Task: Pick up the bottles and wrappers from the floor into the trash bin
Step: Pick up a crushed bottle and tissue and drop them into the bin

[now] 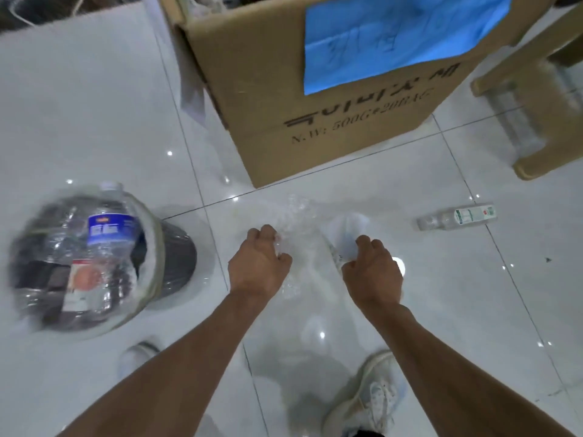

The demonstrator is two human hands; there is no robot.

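From the head camera, both bare arms reach forward and down over a glossy white tile floor (94,99). The left hand (257,263) is curled, its fingers closed on the edge of a clear crinkled plastic wrapper (295,216) that spreads ahead of it and between the two hands. The right hand (372,272) is also curled, fingers bent onto a pale, whitish piece of wrapper (348,230) just ahead of its knuckles; the picture is too blurred to tell whether this is a separate piece or part of the same clear sheet.

Well off to the left of the left hand stands the trash bin (176,244), dark-sided with a light liner at its rim. It is heaped with clear plastic, and a crushed bottle with a blue label (110,228) sticks out of the top, cap pointing away.

To the right of the right hand and somewhat beyond it, a small clear bottle (457,217) with a white and green label lies on its side on the floor, apart from both hands.

Ahead of the hands sits a big cardboard box (331,89) with a blue sheet (394,36) hanging over its front. A tan stool leg (530,171) stands at the far right. Two pale shoes, one (369,402) below the right arm and one (138,354) below the left, rest on the tiles.
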